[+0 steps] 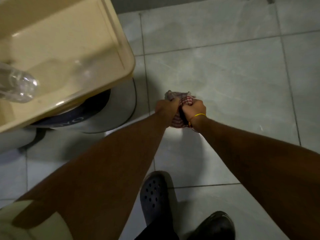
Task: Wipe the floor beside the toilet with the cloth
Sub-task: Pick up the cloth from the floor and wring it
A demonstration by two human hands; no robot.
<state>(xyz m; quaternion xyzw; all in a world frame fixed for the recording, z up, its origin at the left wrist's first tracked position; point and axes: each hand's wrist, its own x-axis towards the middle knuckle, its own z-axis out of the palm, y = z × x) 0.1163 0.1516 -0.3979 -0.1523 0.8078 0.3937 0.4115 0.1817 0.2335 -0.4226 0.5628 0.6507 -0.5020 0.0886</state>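
Observation:
A red-and-white checked cloth (180, 99) is bunched up between both hands, low over the grey tiled floor (233, 80). My left hand (167, 105) grips its left side and my right hand (194, 109), with a yellow band at the wrist, grips its right side. Both fists are closed tight on the fabric. The toilet's white base (119, 104) stands just left of the hands, under a cream cistern (69, 49). Whether the cloth touches the floor I cannot tell.
A clear plastic bottle (20, 87) lies on the cistern at the left. My two dark clogs (154, 196) stand on the tiles near the bottom. Tiled floor stretches to the right and far side, up to a dark wall edge at the top.

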